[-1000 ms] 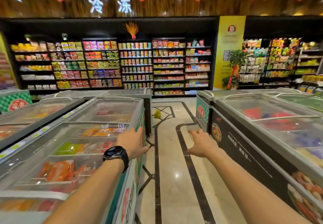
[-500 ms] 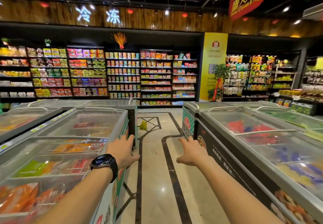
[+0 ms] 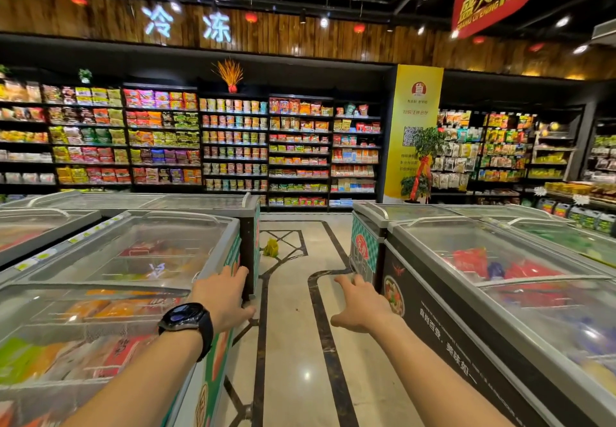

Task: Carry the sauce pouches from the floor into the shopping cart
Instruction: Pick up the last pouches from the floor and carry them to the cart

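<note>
Sauce pouch, small and yellow-green (image 3: 270, 247), is sitting on the pale marble floor with dark inlay lines (image 3: 293, 343), way down the aisle, right by the far corner of the left glass-topped chest freezer (image 3: 140, 260). It's too blurry to tell if it's one pouch or several bunched up. Both arms are reaching out front: left hand (image 3: 226, 296), black watch (image 3: 186, 321) on its wrist, is spread open and holding nothing, and right hand (image 3: 361, 303) is likewise open and empty, hanging beside the dark-sided freezer on the right (image 3: 483, 293). No shopping cart showing anywhere. I'm guessing the risk is a glossy floor plus a tight aisle, so clipping a freezer corner or fumbling a slippery pouch seems likely.
</note>
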The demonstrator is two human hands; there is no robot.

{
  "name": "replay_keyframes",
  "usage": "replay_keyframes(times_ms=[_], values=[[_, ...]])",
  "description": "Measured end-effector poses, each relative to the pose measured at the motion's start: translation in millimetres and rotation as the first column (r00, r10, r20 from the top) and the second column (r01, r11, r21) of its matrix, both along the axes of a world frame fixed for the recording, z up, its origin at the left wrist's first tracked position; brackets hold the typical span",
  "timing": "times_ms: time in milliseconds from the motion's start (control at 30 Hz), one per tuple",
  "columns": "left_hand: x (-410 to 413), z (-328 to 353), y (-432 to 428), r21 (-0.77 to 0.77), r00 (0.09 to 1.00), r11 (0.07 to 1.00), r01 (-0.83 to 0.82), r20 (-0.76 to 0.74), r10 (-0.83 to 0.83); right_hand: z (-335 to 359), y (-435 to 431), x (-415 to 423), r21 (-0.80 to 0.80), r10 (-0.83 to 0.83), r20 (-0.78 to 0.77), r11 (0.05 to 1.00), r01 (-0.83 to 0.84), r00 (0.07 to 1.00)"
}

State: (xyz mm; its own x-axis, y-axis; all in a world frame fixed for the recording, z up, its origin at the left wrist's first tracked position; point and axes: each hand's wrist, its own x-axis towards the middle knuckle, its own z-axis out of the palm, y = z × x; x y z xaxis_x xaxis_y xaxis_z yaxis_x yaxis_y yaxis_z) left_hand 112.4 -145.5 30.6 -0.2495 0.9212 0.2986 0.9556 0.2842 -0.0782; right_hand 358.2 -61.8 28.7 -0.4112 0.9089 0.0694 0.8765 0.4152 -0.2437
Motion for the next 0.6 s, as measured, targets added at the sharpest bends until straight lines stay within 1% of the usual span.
replay_keyframes(times_ms=[100, 200, 267, 433, 600], values=[[-31.1, -6.8, 60.3, -0.006, 0.999, 1.000, 0.012, 0.037, -0.012, -5.4, 52.9, -32.1, -0.017, -0.019, -0.012, 1.000, 0.019, 1.000], [-60.4, -11.2, 118.5, -0.038, 0.999, 0.999, 0.030, 0.036, -0.028, -7.6, 101.8, -63.2, -0.035, -0.043, 0.003, 0.998, 0.043, 0.999], [-78.4, -13.5, 156.3, -0.040, 0.998, 0.998, 0.046, 0.040, -0.044, -9.9, 133.4, -82.2, -0.035, -0.051, -0.015, 0.998, 0.050, 0.999], [-99.3, -25.1, 242.0, -0.075, 0.992, 0.992, 0.103, 0.084, -0.096, -21.9, 210.4, -110.8, -0.065, -0.092, -0.032, 0.994, 0.090, 0.995], [-117.9, -40.8, 355.5, -0.096, 0.985, 0.986, 0.137, 0.121, -0.125, -43.6, 321.4, -131.4, -0.107, -0.105, -0.021, 0.989, 0.102, 0.994]])
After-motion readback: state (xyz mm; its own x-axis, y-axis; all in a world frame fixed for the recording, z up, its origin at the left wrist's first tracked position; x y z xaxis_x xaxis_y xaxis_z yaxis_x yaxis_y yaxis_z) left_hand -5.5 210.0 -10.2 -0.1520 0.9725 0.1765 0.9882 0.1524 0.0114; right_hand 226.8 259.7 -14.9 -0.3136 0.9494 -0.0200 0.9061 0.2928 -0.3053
